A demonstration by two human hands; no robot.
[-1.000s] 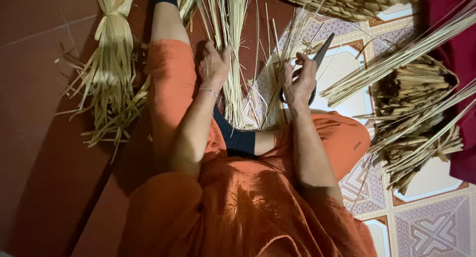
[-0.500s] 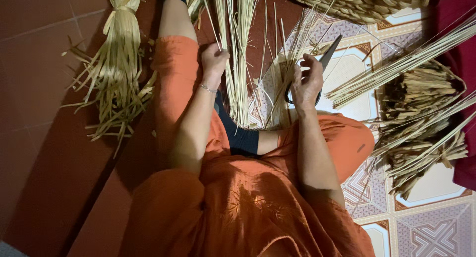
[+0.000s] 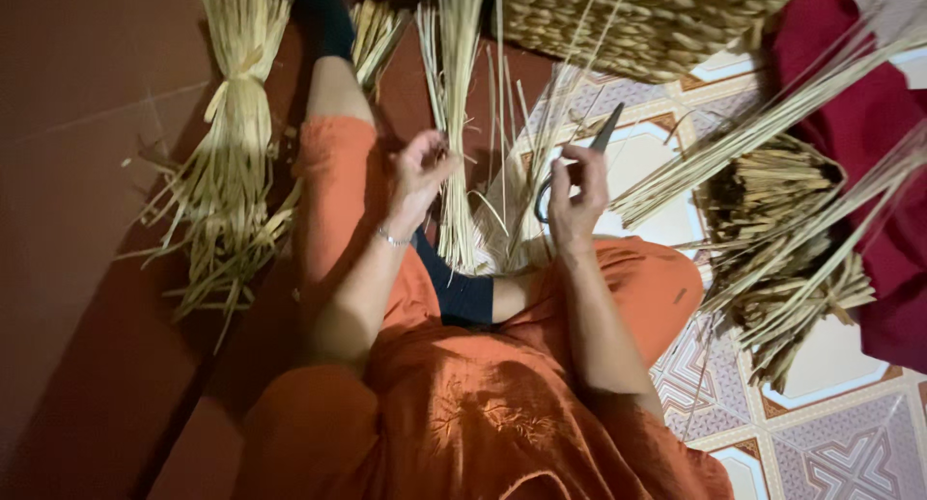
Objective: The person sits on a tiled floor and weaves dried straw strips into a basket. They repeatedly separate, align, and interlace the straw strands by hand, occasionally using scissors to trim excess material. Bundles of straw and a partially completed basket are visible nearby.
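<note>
I sit on the floor in orange clothes with my legs stretched out. My left hand (image 3: 422, 171) pinches a thin straw strand beside an upright sheaf of pale straw (image 3: 456, 124) that stands between my legs. My right hand (image 3: 576, 199) holds dark scissors (image 3: 591, 151), blades pointing up and away, close to loose strands fanning out from the sheaf. The two hands are a hand's width apart.
A tied bundle of straw (image 3: 230, 162) lies on the dark red floor at left. A woven basket (image 3: 647, 22) sits at the top. Long reeds and a darker bundle of short stalks (image 3: 782, 230) lie on the patterned tiles at right, next to red cloth (image 3: 869, 143).
My view has shifted slightly. My left hand has closed on a strand near the sheaf, and my right hand with the scissors has risen a little.
</note>
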